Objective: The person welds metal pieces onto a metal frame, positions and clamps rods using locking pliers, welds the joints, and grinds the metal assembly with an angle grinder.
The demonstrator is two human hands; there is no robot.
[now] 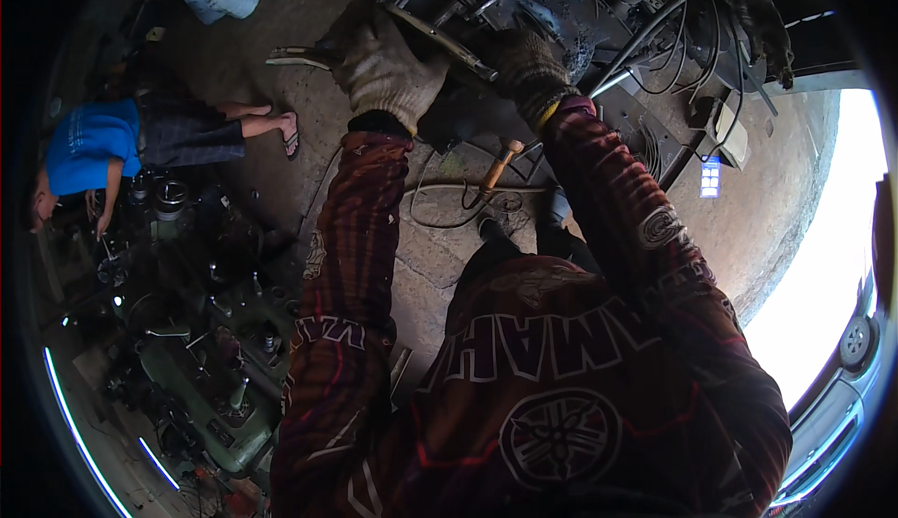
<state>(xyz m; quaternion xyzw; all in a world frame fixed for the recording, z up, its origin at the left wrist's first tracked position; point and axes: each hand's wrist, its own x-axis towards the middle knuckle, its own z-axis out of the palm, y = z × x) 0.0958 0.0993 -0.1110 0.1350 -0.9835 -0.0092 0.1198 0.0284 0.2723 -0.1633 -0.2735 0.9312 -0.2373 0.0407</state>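
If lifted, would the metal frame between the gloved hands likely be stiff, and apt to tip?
The metal frame would probably stay stiff: its front edge looks straight, without visible sag. It may be light for its size, given the open gaps through it. Its angled, uneven outline suggests it could tip when pushed.

The shirt (533, 317) is dark maroon with red lines, pale-outlined lettering and a round pale-lined emblem. Ahead of it, the left glove (388, 74) is dirty cream; the right glove (533, 71) is darker grey-brown, yellow-edged at the wrist; a handle (496, 172) is orange-brown. Left of the shirt, a co-worker's top (92, 147) is bright blue, a machine (208, 422) dull green.
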